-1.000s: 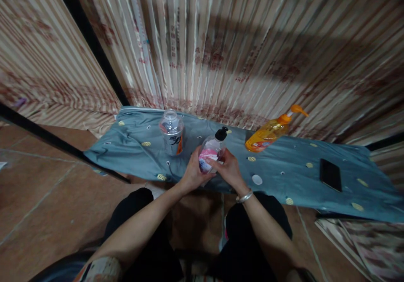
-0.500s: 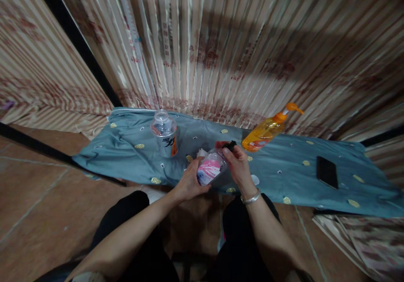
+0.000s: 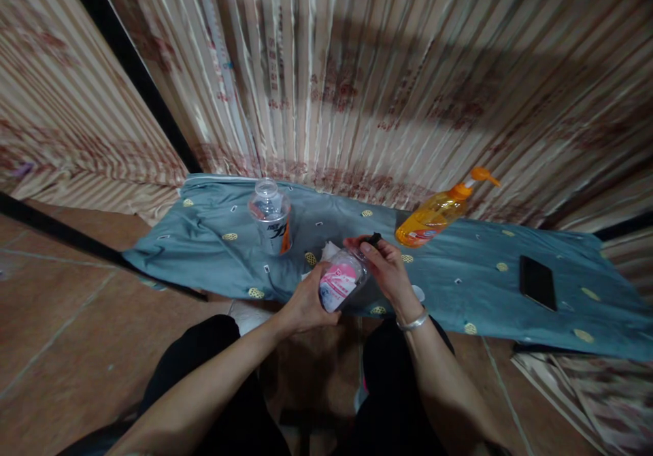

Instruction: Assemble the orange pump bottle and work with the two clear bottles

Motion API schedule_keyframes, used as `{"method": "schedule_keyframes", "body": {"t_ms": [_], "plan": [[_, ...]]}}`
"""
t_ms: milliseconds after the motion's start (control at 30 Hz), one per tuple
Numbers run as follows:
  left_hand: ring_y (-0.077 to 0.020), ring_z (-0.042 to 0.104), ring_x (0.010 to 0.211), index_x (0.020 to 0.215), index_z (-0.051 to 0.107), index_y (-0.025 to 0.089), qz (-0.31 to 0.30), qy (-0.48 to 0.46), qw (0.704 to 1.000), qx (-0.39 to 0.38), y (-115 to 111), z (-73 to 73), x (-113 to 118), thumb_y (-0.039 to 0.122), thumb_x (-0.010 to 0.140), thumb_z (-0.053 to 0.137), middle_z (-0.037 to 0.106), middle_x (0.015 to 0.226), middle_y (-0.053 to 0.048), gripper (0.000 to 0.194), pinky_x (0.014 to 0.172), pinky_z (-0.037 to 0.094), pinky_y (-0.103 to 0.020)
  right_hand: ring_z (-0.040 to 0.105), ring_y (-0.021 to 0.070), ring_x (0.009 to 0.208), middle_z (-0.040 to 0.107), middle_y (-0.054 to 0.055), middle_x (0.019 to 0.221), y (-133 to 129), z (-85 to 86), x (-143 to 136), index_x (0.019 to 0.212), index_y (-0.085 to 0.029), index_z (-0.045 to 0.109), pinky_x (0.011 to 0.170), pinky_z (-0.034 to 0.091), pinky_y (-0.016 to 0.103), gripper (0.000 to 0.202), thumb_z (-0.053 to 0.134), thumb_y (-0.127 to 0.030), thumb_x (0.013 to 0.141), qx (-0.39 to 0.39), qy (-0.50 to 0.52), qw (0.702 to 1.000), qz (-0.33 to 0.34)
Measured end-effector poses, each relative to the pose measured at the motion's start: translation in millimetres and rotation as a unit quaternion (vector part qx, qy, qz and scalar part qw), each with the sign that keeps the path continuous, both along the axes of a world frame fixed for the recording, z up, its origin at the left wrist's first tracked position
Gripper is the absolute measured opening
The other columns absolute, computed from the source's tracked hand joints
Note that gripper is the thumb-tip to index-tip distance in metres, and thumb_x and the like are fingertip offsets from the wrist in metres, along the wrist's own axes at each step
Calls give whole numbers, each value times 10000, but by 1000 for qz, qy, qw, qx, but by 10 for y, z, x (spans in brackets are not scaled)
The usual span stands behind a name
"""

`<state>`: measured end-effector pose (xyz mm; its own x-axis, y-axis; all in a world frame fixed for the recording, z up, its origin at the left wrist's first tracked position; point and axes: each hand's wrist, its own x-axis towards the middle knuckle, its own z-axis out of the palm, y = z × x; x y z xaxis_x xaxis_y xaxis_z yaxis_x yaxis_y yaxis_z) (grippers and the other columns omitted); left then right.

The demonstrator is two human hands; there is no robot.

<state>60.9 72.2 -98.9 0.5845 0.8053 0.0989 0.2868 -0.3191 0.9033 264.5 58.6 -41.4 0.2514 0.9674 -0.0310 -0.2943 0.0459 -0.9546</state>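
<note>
My left hand (image 3: 309,301) is wrapped round a clear plastic bottle (image 3: 337,286) with a pink and white label. The bottle lies tilted, its neck end toward my right hand (image 3: 392,271). Between the thumb and fingers of that hand is a small black object (image 3: 374,239), held by the neck end; its kind cannot be made out. Behind the bottle a crumpled white piece (image 3: 330,248), perhaps tissue, shows in part. A white round disc (image 3: 418,293) lies by my right wrist, partly covered by it.
A clear uncapped bottle (image 3: 270,221) with a grey and orange label stands on the teal cloth-covered table (image 3: 214,252). To the right are an orange pump bottle (image 3: 433,218) and a black phone (image 3: 537,282). A striped curtain (image 3: 347,68) hangs behind the table.
The view has shifted slightly, so the table's things appear a little further right. Both hands keep their holds; the bottle and black object stay close together.
</note>
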Motion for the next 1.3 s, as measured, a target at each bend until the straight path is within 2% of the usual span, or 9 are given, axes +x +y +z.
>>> {"method": "schedule_keyframes", "body": {"t_ms": [200,333,533,667,800,967,1100,1200,1300], "plan": [[-369,768,1165,1429,557,179,-9,1,1000,-5,-7,47,-35,259,607,870,769,1284,-125,883,1061,610,-517,828,339,1041,873,68,932,22,-25,25,919,-275,824,1042,626,503,569,1002,-733,631,0,0,999,50],[-399,753,1233,1457,527,146,18,-2,1000,6,29,7,-55,267,647,860,742,1338,-181,884,1097,593,-557,808,313,1093,869,54,1039,90,-109,68,1014,-291,793,1059,621,485,642,1026,-711,587,24,-35,999,1],[-438,683,1379,1447,521,158,67,-21,997,44,118,-27,-53,270,676,865,688,1430,-222,851,1186,528,-617,713,184,777,741,-45,785,168,-201,79,808,-283,657,787,622,332,599,1020,-707,591,59,-106,989,-83],[-415,700,1355,1445,513,165,96,-32,994,49,167,-4,-14,251,662,865,700,1411,-206,863,1173,546,-593,706,187,795,763,-28,818,249,-95,-87,835,-280,695,809,613,345,545,1018,-673,640,96,-124,983,-98],[-417,677,1401,1480,471,158,131,-40,990,42,230,32,15,250,651,862,676,1471,-220,921,1191,535,-589,721,208,833,806,-7,855,381,134,-247,815,-288,749,859,615,379,494,1025,-658,639,125,-136,978,-99],[-351,767,1220,1487,475,171,138,-51,989,20,256,135,5,244,636,877,756,1355,-149,944,1084,615,-511,757,233,867,854,24,967,492,405,-252,897,-290,830,834,633,391,453,1006,-654,691,111,-131,985,26],[-313,792,1119,1479,512,176,134,-55,989,11,240,213,-30,240,644,874,789,1267,-105,912,999,650,-454,787,270,967,865,39,1019,534,460,-211,1029,-288,841,879,648,410,544,959,-722,722,96,-138,981,95],[-311,789,1142,1481,508,169,143,-52,988,14,243,221,-48,252,665,859,779,1297,-117,892,1011,644,-446,786,277,1082,861,33,1099,559,408,-214,1065,-300,797,1029,628,445,616,1012,-697,647,111,-131,984,40],[-319,783,1180,1482,487,154,156,-44,987,21,249,191,-42,270,671,864,765,1336,-145,902,1035,636,-454,775,265,1046,844,26,1049,575,345,-231,951,-291,752,1079,601,460,607,1053,-664,579,123,-151,980,-30]]}}
